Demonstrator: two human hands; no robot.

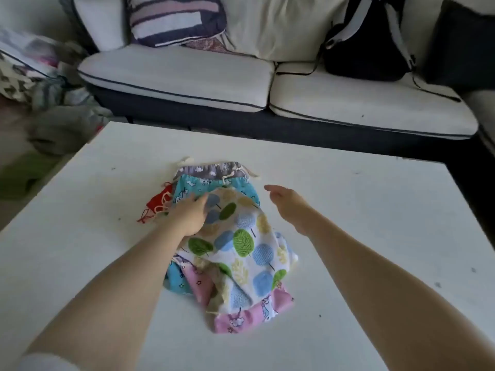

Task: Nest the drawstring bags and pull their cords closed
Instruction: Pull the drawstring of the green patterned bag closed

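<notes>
A pile of drawstring bags lies in the middle of the white table (361, 210). On top is a white bag with a tree print (241, 245). Under it lie a teal bag (192, 187), a grey bag (206, 168) at the far end, a pink bag (241, 319) at the near end and a small red bag (159, 200) at the left. My left hand (191, 215) rests on the left side of the tree-print bag, fingers extended. My right hand (286, 203) hovers just right of the pile, fingers relaxed, holding nothing.
A white and dark sofa (187, 76) stands behind the table, with a striped cushion (176, 20) and a black backpack (367, 41) on it. Heaped clothes (53, 103) lie on the floor at the left.
</notes>
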